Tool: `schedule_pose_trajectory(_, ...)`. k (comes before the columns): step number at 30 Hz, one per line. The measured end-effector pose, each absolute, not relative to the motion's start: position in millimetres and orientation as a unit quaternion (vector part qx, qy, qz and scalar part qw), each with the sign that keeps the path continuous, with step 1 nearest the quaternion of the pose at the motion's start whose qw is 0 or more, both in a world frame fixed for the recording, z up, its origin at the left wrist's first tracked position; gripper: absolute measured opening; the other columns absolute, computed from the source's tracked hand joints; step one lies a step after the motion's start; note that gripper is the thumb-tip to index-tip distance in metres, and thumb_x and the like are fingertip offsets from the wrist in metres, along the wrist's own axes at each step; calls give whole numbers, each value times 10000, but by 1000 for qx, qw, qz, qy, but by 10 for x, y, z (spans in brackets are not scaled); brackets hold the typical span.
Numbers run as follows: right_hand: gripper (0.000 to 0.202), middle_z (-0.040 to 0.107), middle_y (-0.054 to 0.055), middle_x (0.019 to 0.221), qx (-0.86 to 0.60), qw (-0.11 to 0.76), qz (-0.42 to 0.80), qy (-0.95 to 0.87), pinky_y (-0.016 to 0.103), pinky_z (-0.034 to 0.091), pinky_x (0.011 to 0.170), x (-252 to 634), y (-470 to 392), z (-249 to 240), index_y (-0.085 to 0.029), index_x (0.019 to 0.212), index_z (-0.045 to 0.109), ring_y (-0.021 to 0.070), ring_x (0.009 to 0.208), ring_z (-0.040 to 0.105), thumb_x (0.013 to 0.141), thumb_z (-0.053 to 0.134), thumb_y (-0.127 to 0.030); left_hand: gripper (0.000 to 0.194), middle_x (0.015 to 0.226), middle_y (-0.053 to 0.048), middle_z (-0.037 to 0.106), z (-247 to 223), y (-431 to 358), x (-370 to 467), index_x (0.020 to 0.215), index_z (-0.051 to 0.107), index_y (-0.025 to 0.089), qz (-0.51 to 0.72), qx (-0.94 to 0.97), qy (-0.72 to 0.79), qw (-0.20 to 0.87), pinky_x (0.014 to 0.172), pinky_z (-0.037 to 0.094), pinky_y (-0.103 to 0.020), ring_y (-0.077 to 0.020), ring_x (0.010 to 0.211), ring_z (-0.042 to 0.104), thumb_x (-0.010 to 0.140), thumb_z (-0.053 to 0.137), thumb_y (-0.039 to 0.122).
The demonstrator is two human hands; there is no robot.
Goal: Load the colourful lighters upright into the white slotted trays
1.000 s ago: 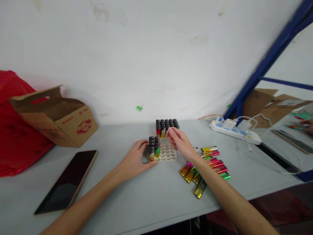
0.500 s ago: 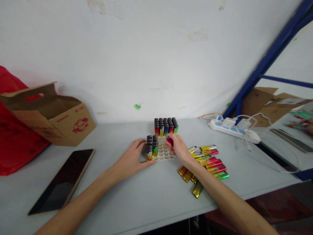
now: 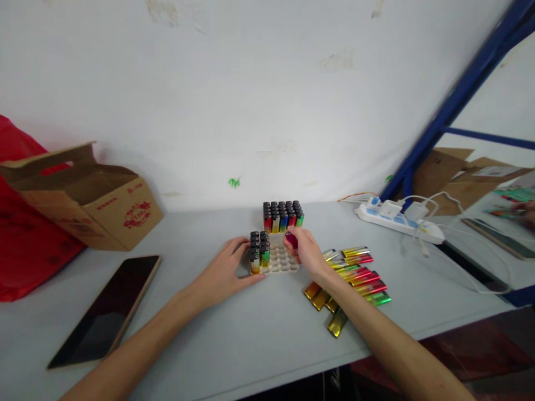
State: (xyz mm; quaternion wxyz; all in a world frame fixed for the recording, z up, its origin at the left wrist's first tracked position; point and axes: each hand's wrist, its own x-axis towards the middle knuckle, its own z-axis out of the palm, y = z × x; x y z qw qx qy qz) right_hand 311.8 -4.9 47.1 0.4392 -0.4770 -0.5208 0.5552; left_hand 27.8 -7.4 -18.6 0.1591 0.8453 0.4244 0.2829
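A pale tray with round hollows (image 3: 281, 262) lies on the table, with several upright lighters (image 3: 259, 252) in its left columns. My left hand (image 3: 225, 271) rests at the tray's left side, fingers spread around that corner and the thumb along its front edge. Over the tray's right part, my right hand (image 3: 307, 252) pinches a dark red lighter (image 3: 291, 239). Behind the tray stands a block of upright lighters with black tops (image 3: 283, 216). Loose shiny lighter sleeves or bodies (image 3: 363, 275) lie in a pile beneath and beside my right forearm.
A dark tablet (image 3: 104, 312) lies at the left, before an open cardboard box (image 3: 121, 214) and a red bag (image 3: 20, 262). White power strip (image 3: 399, 223) with cables sits at the right, by a blue frame (image 3: 455, 94). Beyond it, a person's hand (image 3: 527, 213) shows.
The camera view has shifted very slightly. Both my hands keep their places at the tray, and the dark red lighter is still in my right hand.
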Motion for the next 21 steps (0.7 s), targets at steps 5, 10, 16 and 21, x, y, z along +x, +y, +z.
schedule_pose_trajectory(5, 782, 327, -77, 578, -484, 430, 558, -519, 282, 183, 523, 3097, -47, 497, -304, 634, 494, 111, 554, 217, 994, 685, -971, 748, 1724, -199, 816, -174, -76, 269, 1620, 827, 258, 286, 846, 421, 161, 1457, 635, -678, -486, 1639, 776, 1097, 961, 776)
schedule_pose_trajectory(10, 680, 321, -61, 586, -473, 426, 539, -552, 300, 206, 516, 3091, -66, 460, -323, 615, 443, 127, 544, 255, 1028, 587, -844, 753, 1715, -184, 824, -179, -74, 264, 1609, 832, 274, 285, 842, 428, 162, 1451, 644, -682, -487, 1636, 780, 1081, 964, 796)
schedule_pose_trajectory(16, 764, 316, -68, 594, -461, 424, 545, -557, 306, 208, 524, 3113, -17, 377, -323, 650, 449, 132, 555, 260, 1041, 597, -962, 740, 1723, -187, 821, -193, -66, 259, 1608, 836, 268, 285, 844, 426, 157, 1456, 640, -679, -489, 1645, 775, 1085, 967, 775)
schedule_pose_trajectory(21, 918, 470, -58, 685, -425, 450, 523, -586, 305, 305, 551, 3172, -19, 389, -284, 878, 637, 158, 604, 389, 1027, 575, -1188, 751, 1732, -193, 815, -179, -67, 257, 1629, 834, 258, 280, 847, 423, 157, 1462, 634, -672, -481, 1646, 773, 1095, 966, 770)
